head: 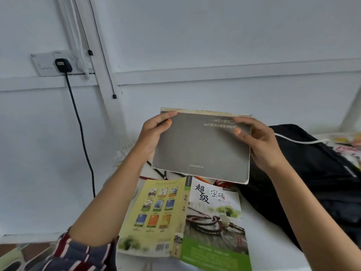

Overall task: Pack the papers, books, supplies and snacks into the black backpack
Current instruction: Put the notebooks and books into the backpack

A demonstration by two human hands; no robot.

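Note:
I hold a grey-covered book point(201, 147) up in the air above the table, its worn spine edge turned away from me. My left hand point(154, 133) grips its left edge, thumb on the cover. My right hand point(257, 141) grips its right edge the same way. The black backpack point(312, 182) lies on the table to the right, just beyond my right hand. Below the grey book a second book point(185, 225) lies spread open, covers up, with a yellow-green back and a white and green front.
A white table point(269, 251) bears the books and the backpack. A white cord point(297, 140) runs across the backpack's top. Colourful packets point(347, 145) sit at the far right. A wall socket point(62, 64) with a black cable is on the left wall.

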